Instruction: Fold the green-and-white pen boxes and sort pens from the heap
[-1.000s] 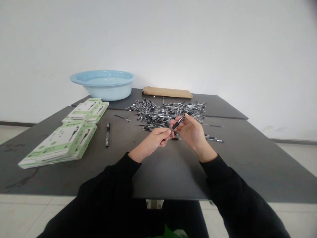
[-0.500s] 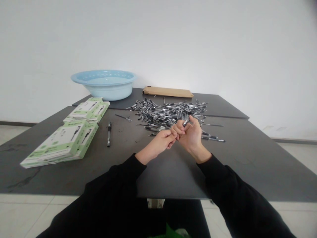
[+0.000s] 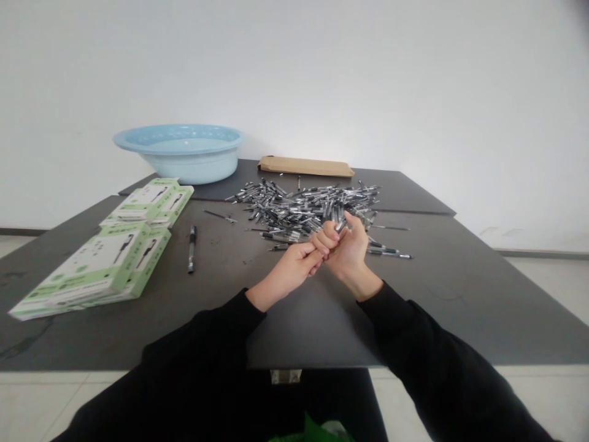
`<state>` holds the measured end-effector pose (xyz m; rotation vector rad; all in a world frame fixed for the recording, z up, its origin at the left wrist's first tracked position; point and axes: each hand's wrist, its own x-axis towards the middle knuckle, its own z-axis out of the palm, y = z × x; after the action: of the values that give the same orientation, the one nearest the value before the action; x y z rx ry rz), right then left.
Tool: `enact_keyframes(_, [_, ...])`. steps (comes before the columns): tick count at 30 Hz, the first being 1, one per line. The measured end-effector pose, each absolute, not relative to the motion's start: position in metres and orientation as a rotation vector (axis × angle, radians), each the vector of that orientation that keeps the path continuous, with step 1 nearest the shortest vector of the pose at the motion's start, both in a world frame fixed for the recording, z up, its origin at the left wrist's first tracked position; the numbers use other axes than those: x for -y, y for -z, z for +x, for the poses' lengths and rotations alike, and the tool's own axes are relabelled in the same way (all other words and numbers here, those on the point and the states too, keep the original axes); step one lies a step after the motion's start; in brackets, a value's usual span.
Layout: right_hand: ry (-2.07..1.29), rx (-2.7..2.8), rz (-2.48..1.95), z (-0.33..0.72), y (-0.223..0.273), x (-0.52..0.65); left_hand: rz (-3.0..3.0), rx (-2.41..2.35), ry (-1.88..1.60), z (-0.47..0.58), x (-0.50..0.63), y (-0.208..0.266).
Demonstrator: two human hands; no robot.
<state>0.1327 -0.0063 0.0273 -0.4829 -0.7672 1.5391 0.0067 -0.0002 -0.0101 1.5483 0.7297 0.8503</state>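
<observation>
My right hand (image 3: 347, 248) is curled around pens (image 3: 339, 222), whose ends show between thumb and fingers. How many it holds cannot be made out against the heap behind. Pressed up to its fingertips is my left hand (image 3: 297, 265), closed in a pinch; whatever lies between those fingers is hidden. Just beyond both hands spreads a loose heap of black and clear pens (image 3: 294, 212), pointing every way. A single capped pen (image 3: 192, 248) lies apart, left of my hands, and a thin pen part (image 3: 218, 215) rests behind it.
Green and white pen boxes (image 3: 96, 264) are stacked at the left of the dark table (image 3: 437, 294). A light blue basin (image 3: 184, 156) stands at the back left. Behind the heap lies a flat brown cardboard piece (image 3: 306, 166), near the wall.
The view has shifted slightly, so everything on the table sits a little further left. My hands stay together, and the right fingers have curled in more over the pens.
</observation>
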Motion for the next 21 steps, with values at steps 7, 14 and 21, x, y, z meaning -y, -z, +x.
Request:
enact_keyframes(7, [-1.471, 0.736, -0.488, 0.130, -0.027, 0.008, 1.562, -0.699, -0.837, 0.007, 0.001, 0.011])
enact_keyframes(14, [-1.559, 0.821, -0.592, 0.132, -0.026, 0.007, 1.374, -0.707, -0.785, 0.003, -0.006, 0.009])
enact_keyframes(21, [-1.476, 0.777, -0.744, 0.132, -0.018, -0.002, 1.714, -0.900, -0.886, -0.023, -0.018, -0.023])
